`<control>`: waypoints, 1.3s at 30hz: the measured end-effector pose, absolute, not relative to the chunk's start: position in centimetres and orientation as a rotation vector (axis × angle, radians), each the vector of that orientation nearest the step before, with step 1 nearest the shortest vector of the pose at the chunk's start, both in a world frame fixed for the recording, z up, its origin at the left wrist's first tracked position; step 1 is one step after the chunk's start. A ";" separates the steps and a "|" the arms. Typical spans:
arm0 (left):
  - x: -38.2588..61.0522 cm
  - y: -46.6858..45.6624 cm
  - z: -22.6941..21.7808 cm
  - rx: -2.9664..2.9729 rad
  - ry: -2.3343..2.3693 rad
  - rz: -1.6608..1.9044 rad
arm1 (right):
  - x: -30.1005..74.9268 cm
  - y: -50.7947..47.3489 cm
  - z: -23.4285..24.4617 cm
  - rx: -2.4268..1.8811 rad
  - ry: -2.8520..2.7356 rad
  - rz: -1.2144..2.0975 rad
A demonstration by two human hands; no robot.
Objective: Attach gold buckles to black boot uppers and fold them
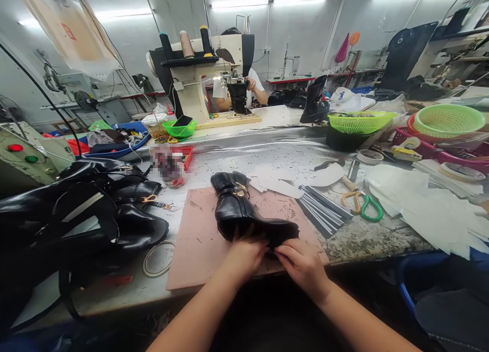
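Our left hand (247,255), fingers gripping the black ankle boot (234,209), should steady it. Our right hand (304,266) seemingly pinches its toe edge (fingertip contact partly hidden).

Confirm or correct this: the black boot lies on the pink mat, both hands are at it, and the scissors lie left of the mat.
The scissors' side is wrong: the head view shows the scissors to the right of the pink mat. The black boot does lie on the mat, with the left hand and right hand at it.
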State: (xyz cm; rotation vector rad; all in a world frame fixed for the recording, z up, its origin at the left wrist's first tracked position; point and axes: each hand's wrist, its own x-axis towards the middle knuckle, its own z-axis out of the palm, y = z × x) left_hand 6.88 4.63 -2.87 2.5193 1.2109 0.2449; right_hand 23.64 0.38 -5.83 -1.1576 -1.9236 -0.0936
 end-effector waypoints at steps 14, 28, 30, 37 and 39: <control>6.6 4.5 -3.1 2.503 1.213 0.224 | 24.0 0.5 -6.1 -1.125 -1.907 -0.107; 5.9 5.0 -3.6 2.606 1.088 0.168 | 24.5 0.1 -6.0 -1.017 -2.043 -0.042; 5.4 4.9 -3.2 2.645 1.024 0.080 | 24.7 0.1 -5.8 -1.033 -2.102 -0.010; 3.2 4.9 -2.3 2.755 0.761 -0.161 | 25.4 0.2 -5.0 -1.219 -2.225 0.211; 3.0 5.2 -2.2 2.765 0.739 -0.178 | 25.5 0.0 -5.2 -1.218 -2.286 0.187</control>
